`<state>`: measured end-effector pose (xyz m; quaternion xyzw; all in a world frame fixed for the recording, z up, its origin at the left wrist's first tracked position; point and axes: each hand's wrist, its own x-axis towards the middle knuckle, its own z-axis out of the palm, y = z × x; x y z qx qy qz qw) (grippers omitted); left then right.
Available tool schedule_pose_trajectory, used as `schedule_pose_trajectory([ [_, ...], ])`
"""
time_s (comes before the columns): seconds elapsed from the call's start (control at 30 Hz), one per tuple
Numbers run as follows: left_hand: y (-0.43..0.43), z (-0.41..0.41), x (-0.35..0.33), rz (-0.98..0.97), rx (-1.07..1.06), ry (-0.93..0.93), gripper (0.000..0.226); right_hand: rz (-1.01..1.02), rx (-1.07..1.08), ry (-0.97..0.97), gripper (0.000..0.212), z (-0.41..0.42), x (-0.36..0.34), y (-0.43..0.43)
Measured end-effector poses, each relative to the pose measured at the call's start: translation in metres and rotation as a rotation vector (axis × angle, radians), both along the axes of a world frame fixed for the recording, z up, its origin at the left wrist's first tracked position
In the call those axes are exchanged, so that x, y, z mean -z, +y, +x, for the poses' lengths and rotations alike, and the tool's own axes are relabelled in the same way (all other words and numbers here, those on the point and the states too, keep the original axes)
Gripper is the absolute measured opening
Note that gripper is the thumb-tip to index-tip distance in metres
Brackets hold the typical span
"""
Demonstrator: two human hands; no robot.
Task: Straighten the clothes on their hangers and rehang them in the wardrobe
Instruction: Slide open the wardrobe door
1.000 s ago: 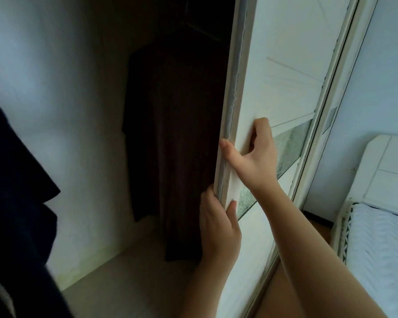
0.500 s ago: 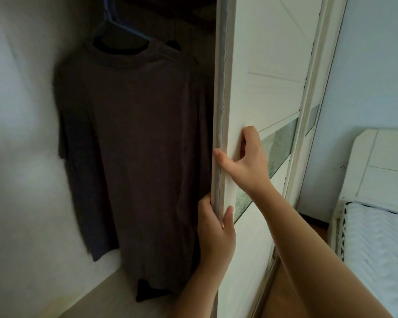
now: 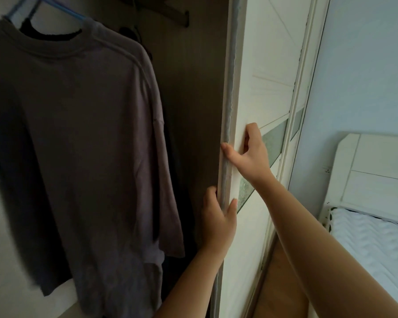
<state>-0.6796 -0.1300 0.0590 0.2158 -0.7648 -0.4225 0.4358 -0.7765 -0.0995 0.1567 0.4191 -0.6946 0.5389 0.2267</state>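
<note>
A grey-brown T-shirt [image 3: 78,138] hangs on a blue hanger [image 3: 55,8] inside the open wardrobe, at the left. A dark garment [image 3: 133,35] hangs behind it, mostly hidden. The white sliding wardrobe door [image 3: 262,76] stands to the right of the shirt. My left hand [image 3: 218,219] grips the door's leading edge, fingers wrapped behind it and thumb on the front. Higher up, my right hand [image 3: 248,154] holds the same edge, thumb on the grey edge strip and fingers curled into the door's front.
The wardrobe's pale side wall [image 3: 0,226] is at the left and a dark bracket [image 3: 166,12] sits at the top. A white bed headboard [image 3: 377,171] and mattress [image 3: 372,244] stand at the right, with wooden floor [image 3: 278,283] beside the door track.
The door edge has shifted right, opening more of the wardrobe. The view has swung up and left, bringing the whole T-shirt and its hanger into sight. Both hands stay on the door edge.
</note>
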Motion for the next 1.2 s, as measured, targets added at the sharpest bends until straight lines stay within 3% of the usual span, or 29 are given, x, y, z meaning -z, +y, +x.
schedule_pose_trajectory([
  [0.5,-0.003,-0.047,0.003,-0.049,-0.048,0.025,0.048,-0.049,0.016,0.026,0.060,-0.045,0.002,-0.006],
  [0.73,0.000,-0.034,-0.006,-0.049,0.023,-0.204,0.050,-0.016,0.053,-0.079,0.042,-0.025,0.004,0.000],
  [0.8,-0.001,-0.017,-0.006,-0.060,0.090,-0.237,0.053,0.000,0.067,-0.150,0.040,-0.013,0.004,0.005],
  [0.9,0.002,0.034,-0.005,-0.105,0.155,-0.135,0.050,-0.018,0.148,-0.221,0.048,0.017,0.011,0.016],
  [1.0,0.001,0.095,-0.003,-0.229,0.120,-0.029,0.041,-0.112,0.182,-0.234,0.040,0.066,0.030,0.030],
  [1.1,-0.007,0.161,-0.004,-0.310,0.042,0.040,0.030,-0.068,0.057,-0.238,0.027,0.116,0.051,0.033],
  [1.2,-0.013,0.233,-0.012,-0.383,-0.165,0.015,0.019,0.017,-0.093,-0.235,0.014,0.161,0.066,0.025],
])
